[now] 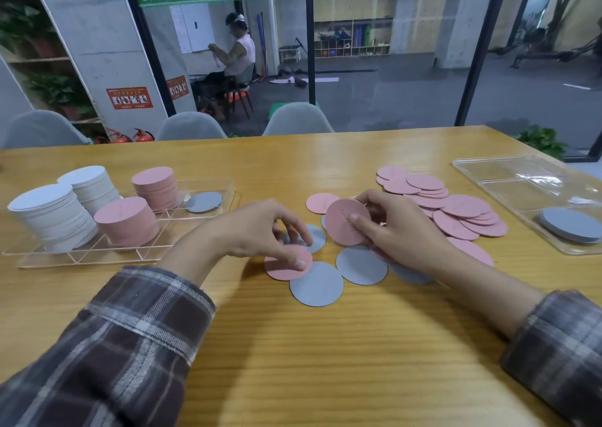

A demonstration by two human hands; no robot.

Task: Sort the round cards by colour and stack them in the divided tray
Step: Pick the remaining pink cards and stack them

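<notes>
The right hand [397, 228] grips a small sheaf of pink cards [345, 223] tilted on edge, seemingly to collect more, while the left hand [257, 231] pinches another pink card [283, 268] off the grey cards [316, 285] (the divided tray [81, 259] sits left, part-filled).

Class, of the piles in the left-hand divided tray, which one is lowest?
The grey pile, at the far right end of the tray: it lies nearly flat, while the white stacks and pink stacks stand tall.
</notes>
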